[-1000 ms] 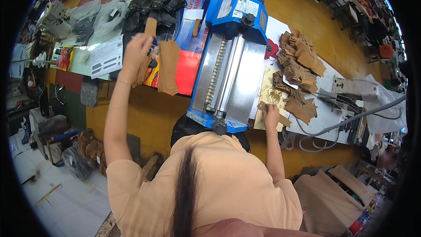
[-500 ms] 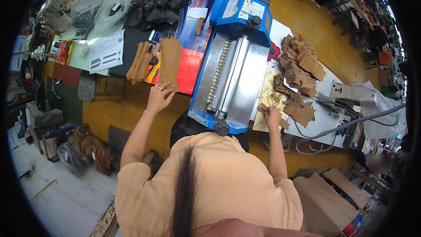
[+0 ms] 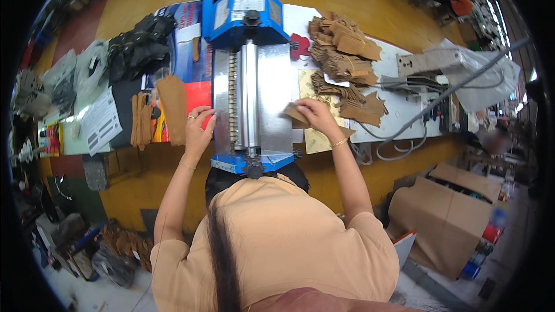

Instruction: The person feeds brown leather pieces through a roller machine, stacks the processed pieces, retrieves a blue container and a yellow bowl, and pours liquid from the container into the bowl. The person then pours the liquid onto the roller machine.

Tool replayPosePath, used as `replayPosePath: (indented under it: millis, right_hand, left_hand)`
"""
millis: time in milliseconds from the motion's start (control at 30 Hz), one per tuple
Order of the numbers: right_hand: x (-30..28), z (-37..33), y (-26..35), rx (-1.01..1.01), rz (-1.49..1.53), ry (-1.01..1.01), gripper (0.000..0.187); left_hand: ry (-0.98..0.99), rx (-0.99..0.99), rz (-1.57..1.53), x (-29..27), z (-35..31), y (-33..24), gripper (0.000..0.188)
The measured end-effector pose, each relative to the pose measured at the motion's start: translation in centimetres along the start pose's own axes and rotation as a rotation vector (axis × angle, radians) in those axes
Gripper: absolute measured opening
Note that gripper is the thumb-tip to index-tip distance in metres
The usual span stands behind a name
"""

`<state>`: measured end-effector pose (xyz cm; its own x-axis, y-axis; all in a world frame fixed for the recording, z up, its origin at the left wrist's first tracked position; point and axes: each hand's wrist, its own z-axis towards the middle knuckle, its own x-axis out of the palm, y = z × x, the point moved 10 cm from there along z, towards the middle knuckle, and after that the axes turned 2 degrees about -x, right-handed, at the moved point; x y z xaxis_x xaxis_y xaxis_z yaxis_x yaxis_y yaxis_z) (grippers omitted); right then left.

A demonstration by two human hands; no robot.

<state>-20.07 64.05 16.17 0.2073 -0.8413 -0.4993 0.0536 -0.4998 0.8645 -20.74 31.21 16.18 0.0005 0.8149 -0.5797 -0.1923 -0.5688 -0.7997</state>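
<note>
Between my hands stands a blue machine (image 3: 248, 26) with a long shiny roller (image 3: 249, 92) and flat metal plates on both sides. Pinched in my right hand (image 3: 319, 117) is a small brown leather piece (image 3: 295, 115), at the right edge of the machine's metal plate. My left hand (image 3: 200, 124) hovers by the plate's left edge, fingers bent and a little apart, with nothing visible in it. Just left of that hand lies a stack of long brown leather pieces (image 3: 171, 107), beside a bundle of narrower brown strips (image 3: 141, 120).
Piles of cut brown leather pieces (image 3: 347, 63) cover the table right of the machine, by a yellowish patterned sheet (image 3: 317, 141). Grey cables (image 3: 404, 147) loop farther right. Black pieces (image 3: 139, 46), a printed paper (image 3: 101, 120) and plastic bags (image 3: 91, 66) lie to the left.
My right hand has brought the brown leather piece leftward from the table to the machine's plate. My left hand has left the long brown pieces and moved toward the machine. The view has turned right.
</note>
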Motion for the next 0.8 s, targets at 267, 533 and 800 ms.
replayPosePath:
  millis: [267,533,800]
  right_hand:
    - [5.1,4.2,2.6,0.074,-0.316,0.172,0.017]
    - [8.0,5.8,3.2,-0.008,-0.286,0.189,0.018]
    - [7.2,5.4,3.5,0.021,-0.193,0.249,0.020]
  left_hand:
    - [0.251,-0.272,-0.055,6.2,1.3,-0.5,0.022]
    - [0.287,-0.402,-0.157,8.7,1.2,2.8,0.031]
    - [0.383,-0.672,-0.468,9.4,0.4,2.7,0.043]
